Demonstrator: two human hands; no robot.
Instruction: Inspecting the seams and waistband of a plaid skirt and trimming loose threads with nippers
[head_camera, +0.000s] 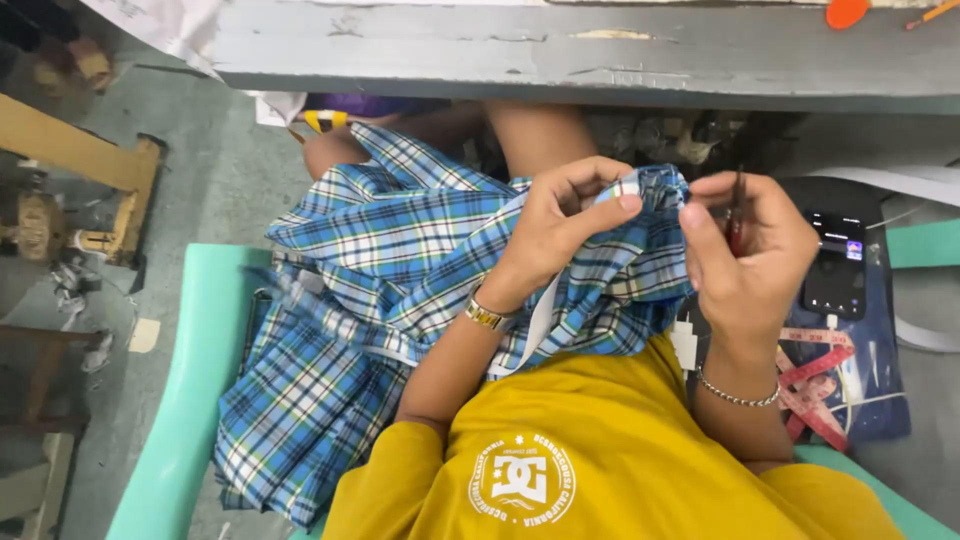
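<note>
Down from the head view, the person sits in a pale green chair (190, 380) wearing a yellow shirt (600, 450), with a blue plaid cloth (400, 250) heaped across the lap and spilling off to the left over the chair's edge. The left hand (565, 220) is curled, thumb and fingers pinching a bunched fold of the plaid cloth near its right end, and a gold watch (487, 316) circles that wrist. Just right of the fold, the right hand (745, 250) is closed around a thin dark tool with a reddish handle (737, 215); its tip points up, close beside the pinched fold, but what kind of tool it is I cannot tell. A beaded silver bracelet (738, 398) sits on the right wrist. A white strip (535, 325) hangs from under the cloth near the left forearm.

To the right, beside the right forearm, a dark phone (835, 265) with a lit screen lies on a blue bag (880, 370), and a pink measuring tape (815, 390) is looped nearer. At the far edge runs a worn grey tabletop (600, 50), with an orange object (847, 12) on it at the far right. Far left, a wooden frame (90, 170) stands on the floor
</note>
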